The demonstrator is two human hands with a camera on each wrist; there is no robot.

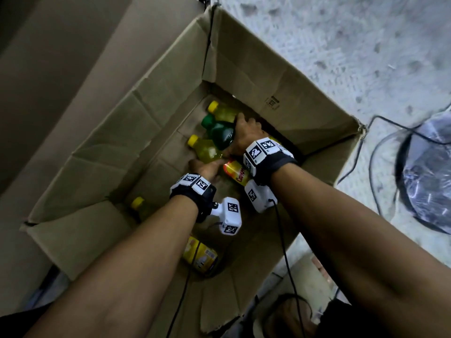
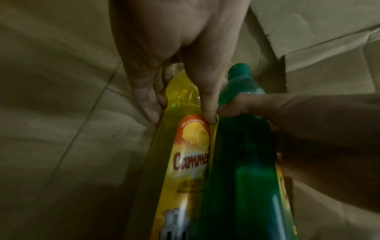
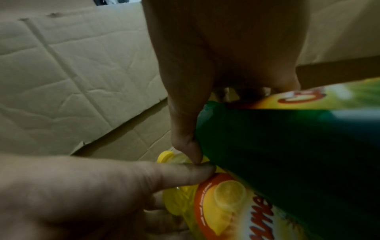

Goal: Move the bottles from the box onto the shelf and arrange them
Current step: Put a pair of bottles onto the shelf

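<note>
Both hands reached down into an open cardboard box (image 1: 280,76). The left hand (image 1: 207,168) curled its fingers and thumb around a yellow bottle (image 1: 207,148) lying on its side, thumb on one flank and fingers on the other — the left wrist view showed the grip just above an orange and yellow label printed with a lemon slice. The right hand (image 1: 246,132) wrapped over a dark green bottle (image 1: 220,134) with a green cap, which lay across and on top of the yellow one; its thumb tip touched the left hand's forefinger where the two bottles met.

All the bottles were inside the box, lying on its floor. A second yellow-capped bottle (image 1: 220,111) lay just beyond the green one, near the far wall. Another yellow cap (image 1: 137,202) showed beside the left forearm, its body mostly hidden by the arm. A labelled yellow bottle (image 1: 202,256) lay under the left forearm, near the front wall, and a labelled yellow piece (image 1: 238,174) showed between the two wrists — whether it belonged to the held bottle could not be told.

Each wrist wore a black strap with white marker blocks (image 1: 195,185), and thin black cables ran back along the arms. The raised box flaps stood around the hands on all sides. Outside lay a speckled grey floor (image 1: 353,45), with a clear plastic bag (image 1: 429,172) and a looped black cord at the right edge. No shelf was in view. Both wrist views were dim and blurred.
</note>
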